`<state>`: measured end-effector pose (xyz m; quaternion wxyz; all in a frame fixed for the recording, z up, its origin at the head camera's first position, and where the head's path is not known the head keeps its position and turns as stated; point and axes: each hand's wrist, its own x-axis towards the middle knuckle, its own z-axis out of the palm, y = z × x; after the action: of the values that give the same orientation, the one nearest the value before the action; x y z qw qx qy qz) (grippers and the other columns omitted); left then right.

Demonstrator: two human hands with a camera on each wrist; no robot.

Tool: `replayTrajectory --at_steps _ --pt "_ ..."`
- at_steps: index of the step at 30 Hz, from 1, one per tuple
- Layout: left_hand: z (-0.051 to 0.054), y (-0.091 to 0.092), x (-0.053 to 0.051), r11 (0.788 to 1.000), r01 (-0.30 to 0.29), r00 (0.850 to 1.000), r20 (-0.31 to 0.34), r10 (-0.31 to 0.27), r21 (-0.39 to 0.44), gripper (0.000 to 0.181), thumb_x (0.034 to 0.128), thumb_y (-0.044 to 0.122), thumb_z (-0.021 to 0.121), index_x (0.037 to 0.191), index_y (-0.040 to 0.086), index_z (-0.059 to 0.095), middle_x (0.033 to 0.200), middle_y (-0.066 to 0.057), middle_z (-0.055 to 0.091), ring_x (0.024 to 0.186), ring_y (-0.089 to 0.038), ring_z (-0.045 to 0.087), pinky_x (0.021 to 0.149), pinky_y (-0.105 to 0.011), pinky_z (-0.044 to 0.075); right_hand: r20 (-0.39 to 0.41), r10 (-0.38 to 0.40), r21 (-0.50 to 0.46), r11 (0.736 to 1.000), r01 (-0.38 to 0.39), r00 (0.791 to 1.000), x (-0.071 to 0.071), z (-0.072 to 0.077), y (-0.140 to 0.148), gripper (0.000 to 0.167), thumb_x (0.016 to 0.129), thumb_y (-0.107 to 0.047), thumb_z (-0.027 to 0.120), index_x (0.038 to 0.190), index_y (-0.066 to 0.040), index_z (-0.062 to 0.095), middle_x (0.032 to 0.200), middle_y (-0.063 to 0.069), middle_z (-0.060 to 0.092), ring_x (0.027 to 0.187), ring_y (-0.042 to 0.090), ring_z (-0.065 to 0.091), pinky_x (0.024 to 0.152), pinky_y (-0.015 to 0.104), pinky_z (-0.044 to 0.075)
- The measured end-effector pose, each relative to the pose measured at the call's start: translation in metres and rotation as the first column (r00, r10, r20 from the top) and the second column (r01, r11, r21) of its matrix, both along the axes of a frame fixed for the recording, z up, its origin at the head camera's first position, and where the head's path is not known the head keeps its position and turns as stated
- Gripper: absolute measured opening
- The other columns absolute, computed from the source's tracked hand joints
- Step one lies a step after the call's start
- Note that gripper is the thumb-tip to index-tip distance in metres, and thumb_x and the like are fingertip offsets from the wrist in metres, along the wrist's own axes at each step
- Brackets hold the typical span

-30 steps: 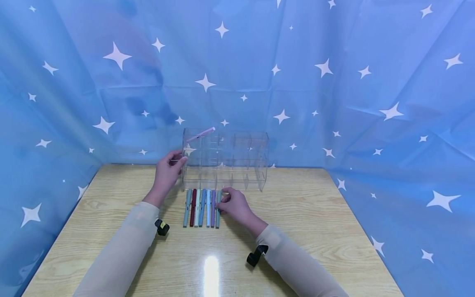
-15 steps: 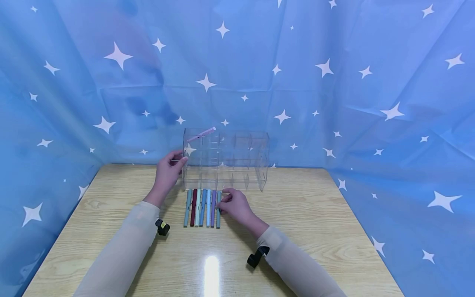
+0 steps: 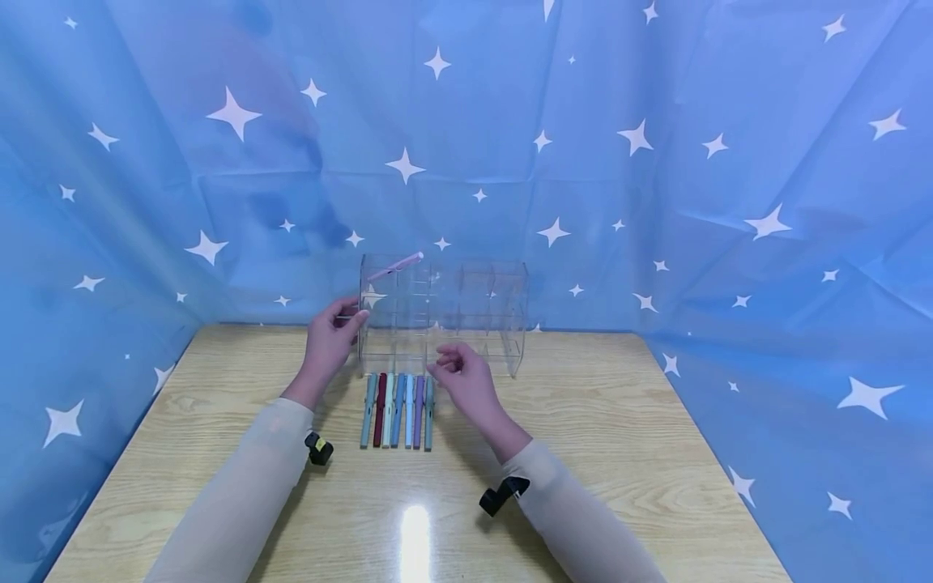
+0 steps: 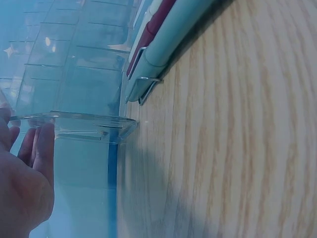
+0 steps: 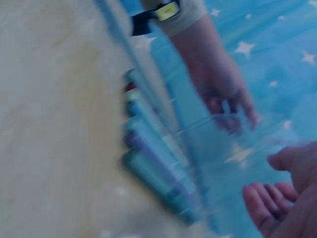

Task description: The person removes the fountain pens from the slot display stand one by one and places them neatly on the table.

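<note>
A clear compartmented organizer [image 3: 519, 324] stands at the back of the table. My left hand [image 3: 330, 340] pinches its left side wall, with the thumb at the front and the fingers behind. A lilac pen [image 3: 396, 265] lies slanted across its upper left part. Several capped pens lie side by side before it, from a teal pen [image 3: 368, 413] and a dark red pen [image 3: 380, 413] to a purple pen [image 3: 419, 413] and another teal pen [image 3: 428, 421] on the right. Just above that last pen, my right hand [image 3: 470, 385] hovers with loosely bent fingers, holding nothing; the right wrist view is blurred.
The pens and organizer rest on a wood-grain table [image 3: 619, 453]. Behind and beside it hangs a blue curtain [image 3: 700, 194] with white stars. Each sleeve carries a small black camera [image 3: 318, 448] at the wrist.
My right hand has left the rightmost teal pen and moved up toward the organizer. The left hand keeps its grip, and the pens lie as before.
</note>
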<state>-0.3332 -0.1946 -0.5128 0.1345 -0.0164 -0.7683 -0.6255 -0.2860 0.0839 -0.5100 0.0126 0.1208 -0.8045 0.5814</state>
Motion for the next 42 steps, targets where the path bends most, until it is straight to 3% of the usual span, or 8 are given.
replayTrajectory --at_steps 5,13,17,23,27,32,38,42 --pt "-0.001 -0.001 0.000 1.000 -0.006 1.000 0.003 0.006 -0.001 0.049 0.1103 0.034 0.073 0.151 0.009 0.065 0.129 -0.014 0.069 0.116 -0.042 0.068 0.084 -0.035 0.068 -0.108 -0.031 -0.076 0.997 0.023 0.994 -0.011 0.035 -0.021 0.042 0.102 -0.018 0.082 0.141 -0.011 0.068 0.127 0.011 0.072 0.107 0.023 0.070 0.093 0.039 0.064" --pt "-0.002 -0.002 0.002 1.000 -0.009 1.000 0.012 0.009 -0.002 0.049 0.1105 0.034 0.072 0.152 0.008 0.064 0.129 -0.017 0.069 0.118 -0.045 0.067 0.084 -0.031 0.068 -0.120 -0.115 -0.232 0.969 0.085 0.986 -0.042 0.069 -0.061 0.054 0.104 -0.019 0.081 0.153 -0.014 0.059 0.143 -0.001 0.064 0.110 0.017 0.072 0.089 0.041 0.066" --pt "-0.001 -0.001 0.003 1.000 -0.007 1.000 0.018 0.007 -0.009 0.051 0.1103 0.037 0.072 0.152 0.008 0.064 0.129 -0.018 0.068 0.118 -0.045 0.067 0.086 -0.032 0.068 -0.126 -0.136 -0.300 0.949 0.093 0.983 -0.059 0.073 -0.073 0.054 0.106 -0.014 0.079 0.154 -0.009 0.057 0.152 0.010 0.061 0.104 0.020 0.075 0.088 0.041 0.068" --pt "-0.001 -0.001 0.004 1.000 -0.005 1.000 0.024 0.005 -0.012 0.052 0.1106 0.038 0.072 0.152 0.008 0.064 0.131 -0.018 0.068 0.119 -0.042 0.068 0.089 -0.038 0.068 -0.105 -0.112 -0.402 0.914 0.061 0.988 -0.077 0.076 -0.085 0.049 0.106 -0.006 0.076 0.152 -0.004 0.060 0.148 0.009 0.063 0.090 0.031 0.079 0.084 0.037 0.070" --pt "-0.001 -0.001 0.003 1.000 -0.004 1.000 0.015 0.004 -0.005 0.050 0.1104 0.034 0.073 0.151 0.007 0.065 0.130 -0.020 0.069 0.118 -0.043 0.068 0.089 -0.041 0.068 -0.106 -0.090 -0.385 0.922 0.043 0.990 -0.085 0.079 -0.091 0.045 0.106 -0.007 0.077 0.147 0.002 0.062 0.137 0.008 0.068 0.078 0.025 0.079 0.077 0.037 0.070" --pt "-0.002 0.000 0.003 1.000 -0.007 1.000 0.007 0.007 -0.013 0.050 0.1101 0.036 0.073 0.151 0.007 0.065 0.130 -0.019 0.069 0.116 -0.042 0.069 0.083 -0.032 0.067 -0.098 -0.076 -0.350 0.936 0.037 0.992 -0.093 0.081 -0.098 0.041 0.105 -0.005 0.077 0.144 0.003 0.064 0.130 0.013 0.070 0.069 0.018 0.076 0.073 0.036 0.070" --pt "0.000 0.000 0.002 1.000 0.004 1.000 0.005 -0.004 -0.013 0.050 0.1106 0.035 0.072 0.151 0.007 0.065 0.130 -0.017 0.069 0.116 -0.040 0.069 0.081 -0.030 0.067 -0.068 -0.057 -0.308 0.951 0.034 0.996 -0.097 0.084 -0.102 0.035 0.106 -0.005 0.076 0.140 0.002 0.069 0.132 0.012 0.070 0.075 0.033 0.078 0.071 0.038 0.070" --pt "0.001 0.000 0.001 1.000 0.005 1.000 0.003 -0.005 -0.011 0.051 0.1102 0.035 0.073 0.151 0.006 0.065 0.129 -0.017 0.070 0.115 -0.039 0.070 0.084 -0.036 0.068 -0.073 -0.053 -0.307 0.951 0.029 0.996 -0.100 0.085 -0.101 0.031 0.107 -0.005 0.075 0.136 0.002 0.071 0.127 0.011 0.072 0.069 0.023 0.075 0.071 0.038 0.070"
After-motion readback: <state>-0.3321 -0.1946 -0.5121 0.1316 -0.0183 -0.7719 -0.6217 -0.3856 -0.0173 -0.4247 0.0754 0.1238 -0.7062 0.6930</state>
